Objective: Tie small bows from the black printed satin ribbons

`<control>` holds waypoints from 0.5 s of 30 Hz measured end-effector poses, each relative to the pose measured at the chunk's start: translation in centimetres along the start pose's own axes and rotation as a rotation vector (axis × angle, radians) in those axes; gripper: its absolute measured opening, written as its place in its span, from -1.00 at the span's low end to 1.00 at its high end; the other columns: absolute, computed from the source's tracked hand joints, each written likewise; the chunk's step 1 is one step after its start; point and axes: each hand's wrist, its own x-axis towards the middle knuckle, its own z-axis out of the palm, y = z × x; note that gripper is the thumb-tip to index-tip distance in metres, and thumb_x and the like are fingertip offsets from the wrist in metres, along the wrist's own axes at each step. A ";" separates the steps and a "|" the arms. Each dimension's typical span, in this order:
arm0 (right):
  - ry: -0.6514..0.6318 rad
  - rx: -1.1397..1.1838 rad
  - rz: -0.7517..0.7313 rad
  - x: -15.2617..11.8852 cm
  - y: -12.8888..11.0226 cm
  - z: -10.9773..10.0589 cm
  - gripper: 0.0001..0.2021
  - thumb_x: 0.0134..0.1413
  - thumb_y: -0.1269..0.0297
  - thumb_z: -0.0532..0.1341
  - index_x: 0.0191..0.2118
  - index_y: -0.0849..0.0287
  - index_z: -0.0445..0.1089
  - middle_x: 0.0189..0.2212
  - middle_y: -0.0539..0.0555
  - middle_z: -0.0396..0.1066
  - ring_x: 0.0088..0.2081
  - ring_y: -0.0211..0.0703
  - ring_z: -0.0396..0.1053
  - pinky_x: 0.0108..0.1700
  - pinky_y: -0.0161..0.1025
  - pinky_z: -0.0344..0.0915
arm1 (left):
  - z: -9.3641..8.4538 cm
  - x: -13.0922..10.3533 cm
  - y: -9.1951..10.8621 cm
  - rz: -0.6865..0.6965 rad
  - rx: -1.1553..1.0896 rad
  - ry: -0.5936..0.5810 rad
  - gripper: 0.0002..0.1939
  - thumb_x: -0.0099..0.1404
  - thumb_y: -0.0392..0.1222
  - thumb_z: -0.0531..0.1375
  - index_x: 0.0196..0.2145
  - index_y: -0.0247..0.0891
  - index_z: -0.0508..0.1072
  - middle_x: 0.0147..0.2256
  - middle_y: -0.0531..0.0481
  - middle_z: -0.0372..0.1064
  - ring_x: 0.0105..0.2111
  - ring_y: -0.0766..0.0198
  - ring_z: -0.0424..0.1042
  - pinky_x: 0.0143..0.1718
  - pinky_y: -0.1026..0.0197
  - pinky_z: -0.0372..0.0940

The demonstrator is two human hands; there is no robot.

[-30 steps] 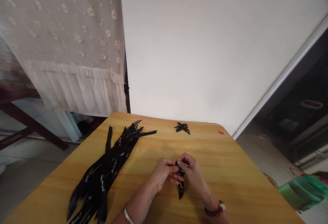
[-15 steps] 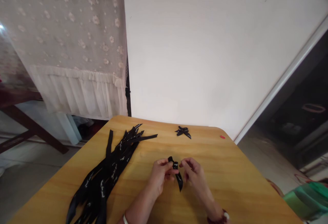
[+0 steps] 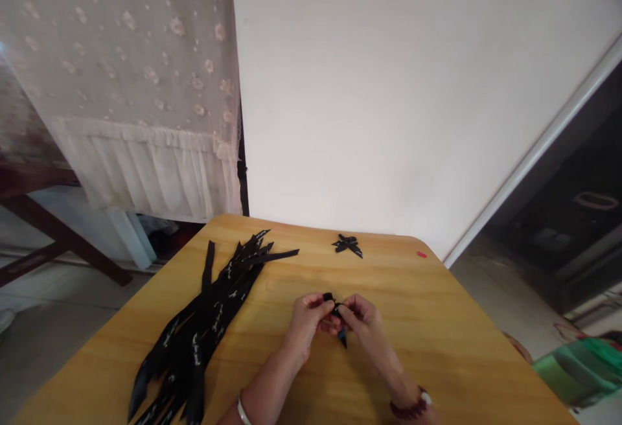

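Over the middle of a yellow wooden table [image 3: 437,347], my left hand [image 3: 305,321] and my right hand [image 3: 363,321] meet around a short black ribbon piece [image 3: 336,313]. Both hands pinch it between fingertips; a small loop shows at the top and one pointed tail hangs down towards the table. A finished black ribbon bow [image 3: 346,244] lies near the table's far edge. A pile of long black printed ribbon strips [image 3: 208,321] lies to the left of my left hand.
A tiny red item [image 3: 421,254] sits at the far right corner of the table. A white wall stands right behind the table. A lace cloth [image 3: 126,88] hangs at the left, and a green container [image 3: 578,363] sits on the floor at right.
My hands drew apart half a second ago with the ribbon between them, then came together again. The hanging tail of the ribbon is shorter now than a second ago.
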 end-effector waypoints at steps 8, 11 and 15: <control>-0.072 -0.005 0.008 -0.1 0.1 0.0 -0.70 -0.18 0.07 0.18 -0.60 0.17 0.14 -0.75 -0.07 0.27 -0.67 -0.30 0.26 -0.60 -0.36 0.17 | 0.0 0.1 -0.6 0.059 -0.081 0.100 -0.72 -0.12 -0.05 0.23 -0.58 -0.35 0.31 -0.67 0.02 0.33 -0.69 0.31 0.34 -0.73 0.35 0.14; -0.080 -0.002 -0.006 -0.3 -0.1 0.1 -0.71 -0.15 0.07 0.16 -0.58 0.15 0.11 -0.74 -0.07 0.27 -0.66 -0.29 0.28 -0.59 -0.35 0.19 | 0.1 0.1 -0.9 0.091 -0.105 0.148 -0.70 -0.12 -0.04 0.23 -0.59 -0.32 0.27 -0.68 0.05 0.30 -0.68 0.29 0.35 -0.76 0.37 0.10; -0.085 -0.011 -0.049 -0.6 -0.1 0.4 -0.74 -0.10 0.11 0.12 -0.58 0.13 0.07 -0.74 -0.09 0.25 -0.67 -0.30 0.26 -0.60 -0.36 0.18 | 0.3 0.0 -0.9 0.126 -0.058 0.133 -0.68 -0.06 0.02 0.18 -0.62 -0.30 0.20 -0.77 0.05 0.27 -0.78 0.32 0.29 -0.78 0.37 0.06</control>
